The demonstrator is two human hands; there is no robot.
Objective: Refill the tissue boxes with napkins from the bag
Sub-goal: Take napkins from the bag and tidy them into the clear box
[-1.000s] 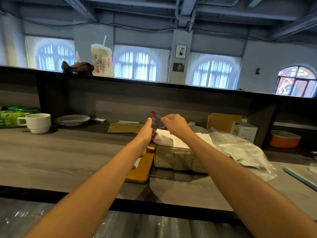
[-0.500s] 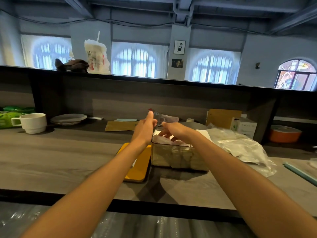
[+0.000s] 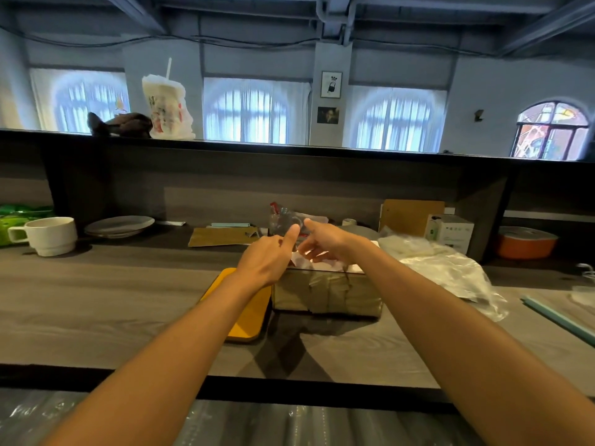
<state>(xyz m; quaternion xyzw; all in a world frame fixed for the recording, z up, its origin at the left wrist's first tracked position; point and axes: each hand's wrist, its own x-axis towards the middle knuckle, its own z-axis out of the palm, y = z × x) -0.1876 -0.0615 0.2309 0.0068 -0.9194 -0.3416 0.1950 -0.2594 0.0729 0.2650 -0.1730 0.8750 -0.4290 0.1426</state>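
A long wooden counter [image 3: 96,304] carries a clear tissue box [image 3: 326,294], the landmark here, packed with white napkins [image 3: 325,267]. A crumpled plastic bag [image 3: 450,268] lies just right of the box, a yellow lid [image 3: 248,313] against its left side. Above the box's open top, the left hand [image 3: 269,260] and right hand [image 3: 325,241] reach in; their lower fingers are hidden, so any hold cannot be told.

Both forearms reach forward; left hand [image 3: 264,263] thumb raised; right hand [image 3: 325,244] fingers dipping down (tips hidden).
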